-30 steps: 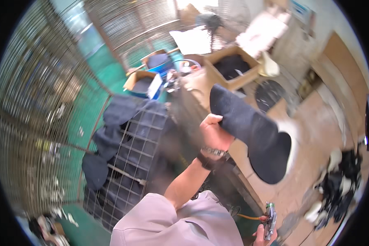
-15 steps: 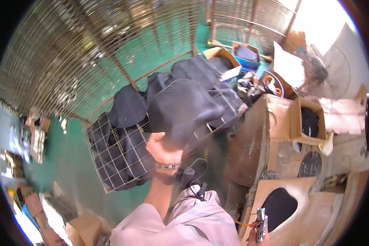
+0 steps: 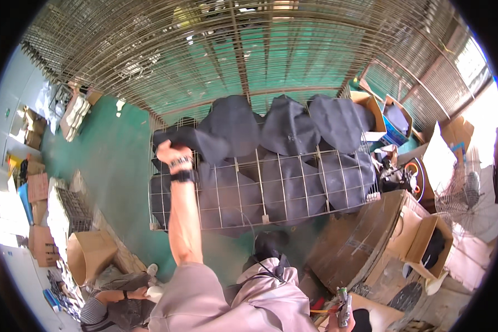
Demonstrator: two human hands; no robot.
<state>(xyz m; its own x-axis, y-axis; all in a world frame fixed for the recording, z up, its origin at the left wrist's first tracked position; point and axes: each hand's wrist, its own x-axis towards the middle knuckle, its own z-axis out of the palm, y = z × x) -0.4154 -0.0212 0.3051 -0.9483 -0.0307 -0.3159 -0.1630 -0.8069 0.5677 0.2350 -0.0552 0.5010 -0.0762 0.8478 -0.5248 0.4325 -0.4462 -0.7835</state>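
My left hand [image 3: 173, 153] reaches forward to the left end of a long wire mesh basket [image 3: 265, 218]. Its fingers are closed on the edge of a black sheet piece [image 3: 196, 141], which looks soft and bends over the basket's top. More black pieces, among them one rounded piece [image 3: 288, 126], hang over the far side beside it, and others lie inside under the mesh. Low on the right, my right hand [image 3: 337, 322] is wrapped round a small silver metal tool [image 3: 345, 307] with an orange tube or cord at it. The tool's exact kind is unclear.
A wire rack [image 3: 238, 61] rises behind the basket. Open cartons [image 3: 376, 130] stand at its right end. A cardboard-topped bench [image 3: 365, 238] and a fan [image 3: 470, 191] are to my right. At lower left, another person's hand [image 3: 141, 292] is beside a carton [image 3: 91, 254].
My left hand has moved forward and left with a black piece, from before the basket to its left end. The view has turned left. My right hand keeps the metal tool.
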